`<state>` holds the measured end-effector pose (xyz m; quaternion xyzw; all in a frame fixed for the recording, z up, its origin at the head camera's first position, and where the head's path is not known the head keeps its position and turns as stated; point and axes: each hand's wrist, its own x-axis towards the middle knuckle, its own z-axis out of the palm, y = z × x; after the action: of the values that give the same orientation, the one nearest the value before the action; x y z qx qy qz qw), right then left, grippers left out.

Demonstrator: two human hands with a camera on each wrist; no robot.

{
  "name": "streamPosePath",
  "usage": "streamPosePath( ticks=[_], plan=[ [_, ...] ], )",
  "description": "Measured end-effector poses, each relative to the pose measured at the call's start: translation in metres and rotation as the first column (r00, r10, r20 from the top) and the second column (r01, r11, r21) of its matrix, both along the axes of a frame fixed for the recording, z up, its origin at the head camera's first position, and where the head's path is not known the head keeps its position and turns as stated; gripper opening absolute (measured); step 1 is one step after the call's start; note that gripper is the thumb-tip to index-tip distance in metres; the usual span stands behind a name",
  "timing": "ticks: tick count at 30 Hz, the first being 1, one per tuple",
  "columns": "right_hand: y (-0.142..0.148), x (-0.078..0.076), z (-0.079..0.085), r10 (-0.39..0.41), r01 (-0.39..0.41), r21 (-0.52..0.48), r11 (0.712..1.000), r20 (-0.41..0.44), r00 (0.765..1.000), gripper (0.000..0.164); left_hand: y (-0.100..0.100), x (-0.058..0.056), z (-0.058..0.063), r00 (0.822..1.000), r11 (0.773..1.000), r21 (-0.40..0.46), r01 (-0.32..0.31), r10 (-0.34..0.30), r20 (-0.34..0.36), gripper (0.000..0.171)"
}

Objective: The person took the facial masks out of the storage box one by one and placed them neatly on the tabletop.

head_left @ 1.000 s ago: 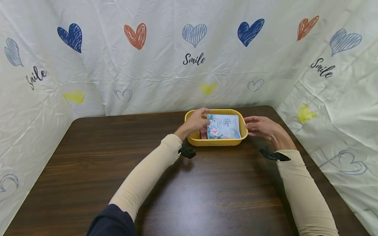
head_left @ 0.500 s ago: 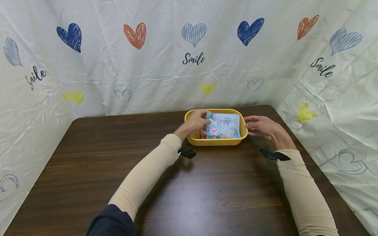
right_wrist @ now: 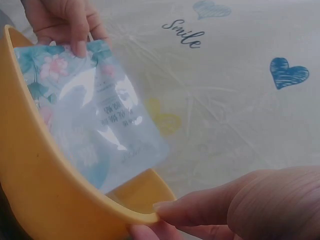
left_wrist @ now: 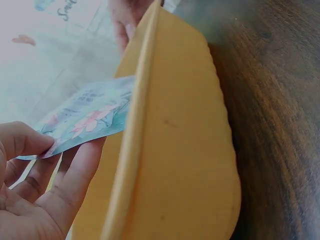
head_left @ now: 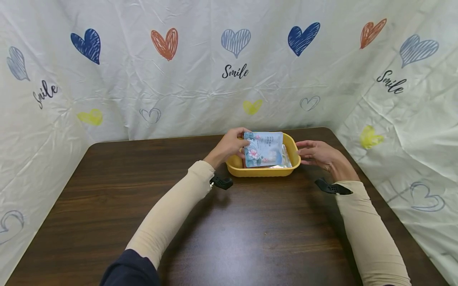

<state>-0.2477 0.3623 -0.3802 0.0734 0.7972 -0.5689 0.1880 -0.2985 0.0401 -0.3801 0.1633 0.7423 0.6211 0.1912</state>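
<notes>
A flat light-blue sachet (head_left: 265,147) printed with pink flowers is tilted above the yellow plastic basket (head_left: 260,172). My left hand (head_left: 229,146) pinches its left edge, thumb on top and fingers underneath, as the left wrist view also shows. Beneath it, a silvery packet (head_left: 286,158) lies inside the basket, mostly hidden. At the basket's right end, my right hand (head_left: 320,155) grips the rim; in the right wrist view the thumb (right_wrist: 192,206) presses on the rim with fingers below it.
The basket sits near the far edge of a dark wooden table (head_left: 200,222). Behind and beside the table hangs a white curtain (head_left: 193,79) printed with hearts and "Smile". Both wrists wear black bands (head_left: 330,187).
My left hand has raised the flowered sachet and drawn it slightly left, uncovering part of the silvery packet below. My right hand and the basket have stayed in place.
</notes>
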Motion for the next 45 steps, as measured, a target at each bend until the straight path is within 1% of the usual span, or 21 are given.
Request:
streamPosePath(
  ticks=[8,14,19,24,28,34,39,45],
  plan=[
    [0.002,0.0,-0.001,0.002,-0.002,0.002,1.0,0.003,1.0,0.062,-0.016,-0.002,0.009,0.999,0.999,0.033,-0.016,0.017,-0.03,0.029],
    [0.002,0.001,0.0,0.021,-0.022,-0.023,1.0,-0.004,1.0,0.063,-0.037,-0.003,0.015,0.999,0.997,0.06,-0.044,0.045,-0.017,0.029],
    [0.002,0.001,0.0,0.032,-0.032,-0.033,0.999,-0.004,0.999,0.064,-0.06,-0.003,0.022,0.997,0.992,0.101,-0.078,0.079,-0.01,0.032],
    [0.002,0.0,-0.001,0.026,-0.026,-0.027,0.999,-0.004,1.0,0.063,-0.087,-0.004,0.028,0.991,0.981,0.141,-0.133,0.136,-0.01,0.032],
    [0.001,0.0,-0.001,0.027,-0.027,-0.023,0.999,-0.005,1.0,0.062,-0.107,-0.005,0.031,0.984,0.972,0.154,-0.175,0.18,-0.016,0.032],
    [0.002,0.0,-0.001,0.024,-0.024,-0.006,1.0,-0.007,1.0,0.061,-0.136,-0.005,0.033,0.976,0.96,0.188,-0.207,0.217,-0.032,0.032],
    [0.0,0.001,0.0,0.021,-0.021,0.0,1.0,-0.007,1.0,0.06,-0.159,-0.005,0.034,0.967,0.953,0.185,-0.238,0.25,-0.046,0.033],
    [0.0,0.001,0.001,0.015,-0.015,-0.008,1.0,0.002,1.0,0.061,-0.186,-0.003,0.033,0.958,0.949,0.156,-0.273,0.282,-0.045,0.032]
  ],
)
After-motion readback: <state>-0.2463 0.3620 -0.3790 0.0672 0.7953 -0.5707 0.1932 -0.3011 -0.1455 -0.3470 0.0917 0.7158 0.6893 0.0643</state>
